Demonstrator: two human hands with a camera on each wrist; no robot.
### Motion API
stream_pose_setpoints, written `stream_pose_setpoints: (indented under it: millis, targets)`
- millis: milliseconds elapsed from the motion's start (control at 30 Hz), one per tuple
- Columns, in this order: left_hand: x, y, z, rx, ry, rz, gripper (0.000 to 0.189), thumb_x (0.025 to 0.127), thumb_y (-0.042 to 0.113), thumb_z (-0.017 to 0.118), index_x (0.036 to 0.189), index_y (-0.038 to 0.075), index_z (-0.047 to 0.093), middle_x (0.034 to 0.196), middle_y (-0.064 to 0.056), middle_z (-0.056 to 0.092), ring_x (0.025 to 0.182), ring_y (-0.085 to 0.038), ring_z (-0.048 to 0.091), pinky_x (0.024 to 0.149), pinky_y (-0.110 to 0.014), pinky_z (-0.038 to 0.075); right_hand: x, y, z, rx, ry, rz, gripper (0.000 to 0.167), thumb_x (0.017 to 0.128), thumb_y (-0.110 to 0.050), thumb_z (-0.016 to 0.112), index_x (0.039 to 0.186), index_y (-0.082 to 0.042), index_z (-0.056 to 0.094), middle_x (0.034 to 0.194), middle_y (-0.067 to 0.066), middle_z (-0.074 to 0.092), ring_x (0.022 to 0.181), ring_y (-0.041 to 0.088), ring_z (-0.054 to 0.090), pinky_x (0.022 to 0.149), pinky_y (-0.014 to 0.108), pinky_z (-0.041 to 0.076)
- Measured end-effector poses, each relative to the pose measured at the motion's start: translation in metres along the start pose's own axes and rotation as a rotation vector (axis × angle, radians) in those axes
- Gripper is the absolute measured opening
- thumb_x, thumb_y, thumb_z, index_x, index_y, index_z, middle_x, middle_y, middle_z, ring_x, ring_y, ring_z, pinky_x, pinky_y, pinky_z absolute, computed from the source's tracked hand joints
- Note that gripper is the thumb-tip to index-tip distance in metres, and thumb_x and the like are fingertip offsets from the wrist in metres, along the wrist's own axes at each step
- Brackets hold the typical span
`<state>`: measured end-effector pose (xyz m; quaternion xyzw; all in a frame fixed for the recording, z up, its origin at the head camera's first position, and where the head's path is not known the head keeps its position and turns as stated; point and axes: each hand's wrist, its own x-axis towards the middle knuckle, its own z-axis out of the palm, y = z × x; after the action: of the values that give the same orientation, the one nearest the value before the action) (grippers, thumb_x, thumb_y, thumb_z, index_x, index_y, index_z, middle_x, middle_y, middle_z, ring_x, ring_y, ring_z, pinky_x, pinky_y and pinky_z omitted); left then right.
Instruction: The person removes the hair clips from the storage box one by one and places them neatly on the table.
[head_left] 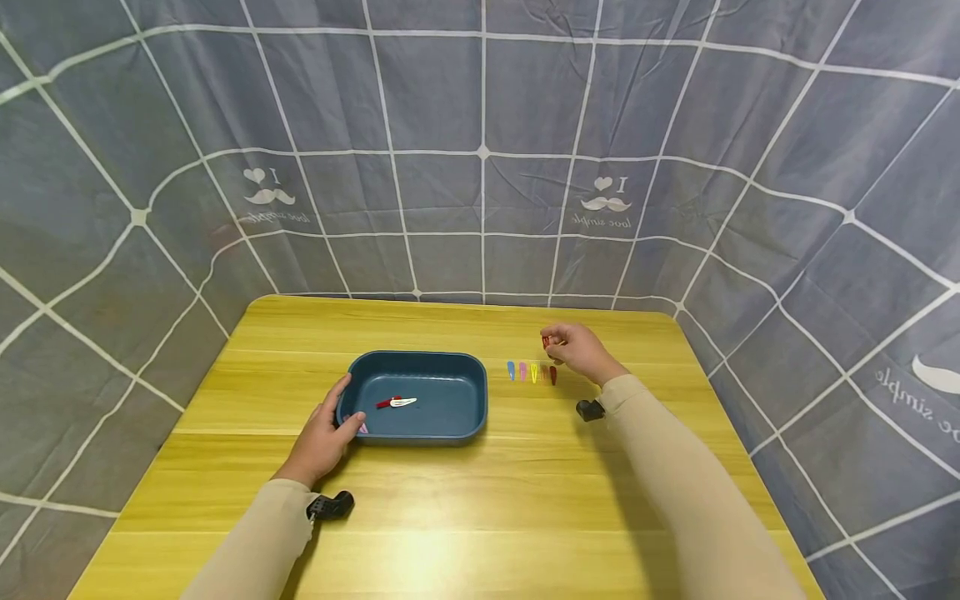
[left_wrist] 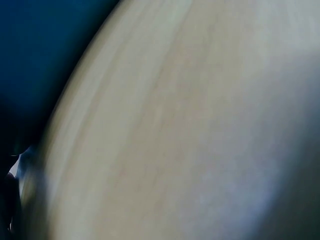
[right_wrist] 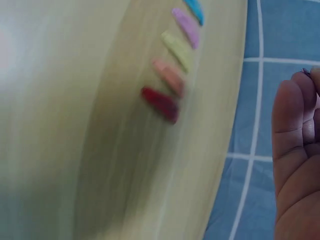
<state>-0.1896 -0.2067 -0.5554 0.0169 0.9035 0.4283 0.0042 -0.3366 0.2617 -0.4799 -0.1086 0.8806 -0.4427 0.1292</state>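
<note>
My right hand (head_left: 576,346) pinches a small red hair clip (head_left: 546,342) between thumb and fingertips, above the table behind a row of snap hair clips. In that row lie a blue clip (head_left: 512,371), a pink clip (head_left: 522,372), a yellow clip (head_left: 534,373), a peach clip (right_wrist: 169,77) and a dark red clip (right_wrist: 161,104), side by side. My left hand (head_left: 322,433) grips the left front corner of a dark blue basin (head_left: 450,439), thumb over the rim. Inside the basin lie a white clip (head_left: 403,402), a red clip (head_left: 384,404) and, by the thumb, a pink clip (head_left: 363,429).
The wooden table (head_left: 450,517) carries the basin left of the clip row. A grey curtain (head_left: 450,192) with white grid lines hangs behind it and on both sides. Black wrist cameras (head_left: 330,506) sit at both cuffs. The left wrist view is mostly blurred table.
</note>
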Motion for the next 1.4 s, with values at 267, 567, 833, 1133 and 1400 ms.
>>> stream_pose_setpoints:
  millis: [267, 567, 833, 1133, 1400]
  targets:
    - [-0.001, 0.000, -0.001, -0.003, -0.002, -0.005, 0.076, 0.109, 0.039, 0.056, 0.171, 0.027, 0.015, 0.172, -0.026, 0.025, 0.154, -0.054, 0.029, 0.118, -0.076, 0.029, -0.008, 0.023, -0.004, -0.017, 0.013, 0.060, 0.044, 0.105, -0.007, 0.060, 0.146, 0.007, 0.056, 0.096, 0.007, 0.061, 0.094, 0.036, 0.067, 0.086, 0.047, 0.061]
    - [-0.002, 0.004, -0.003, -0.009, -0.014, -0.014, 0.076, 0.109, 0.039, 0.056, 0.171, 0.027, 0.014, 0.172, -0.026, 0.024, 0.155, -0.054, 0.028, 0.119, -0.076, 0.028, -0.008, 0.047, -0.005, -0.097, 0.028, 0.098, 0.043, 0.103, -0.010, 0.062, 0.144, 0.004, 0.059, 0.092, 0.004, 0.063, 0.076, 0.015, 0.056, 0.069, 0.026, 0.049]
    - [0.000, 0.002, -0.001, -0.012, -0.012, -0.014, 0.076, 0.109, 0.037, 0.057, 0.171, 0.028, 0.014, 0.173, -0.025, 0.024, 0.155, -0.054, 0.028, 0.119, -0.077, 0.028, -0.010, 0.054, -0.003, -0.123, 0.036, 0.120, 0.042, 0.102, -0.012, 0.066, 0.141, 0.001, 0.064, 0.100, 0.006, 0.066, 0.088, 0.017, 0.059, 0.080, 0.028, 0.052]
    - [0.002, -0.001, 0.000, -0.009, 0.000, 0.009, 0.076, 0.109, 0.039, 0.056, 0.171, 0.028, 0.015, 0.172, -0.025, 0.025, 0.154, -0.054, 0.029, 0.118, -0.077, 0.029, -0.006, 0.066, 0.004, -0.160, 0.036, 0.131, 0.039, 0.102, -0.013, 0.068, 0.138, 0.001, 0.067, 0.116, 0.012, 0.073, 0.099, 0.020, 0.061, 0.088, 0.032, 0.051]
    - [0.003, -0.002, 0.001, -0.010, 0.008, 0.014, 0.075, 0.109, 0.038, 0.057, 0.171, 0.028, 0.016, 0.172, -0.024, 0.025, 0.155, -0.054, 0.029, 0.119, -0.076, 0.029, -0.003, 0.071, 0.010, -0.174, 0.052, 0.122, 0.035, 0.100, -0.011, 0.069, 0.133, 0.001, 0.070, 0.110, 0.013, 0.074, 0.096, 0.022, 0.064, 0.088, 0.037, 0.054]
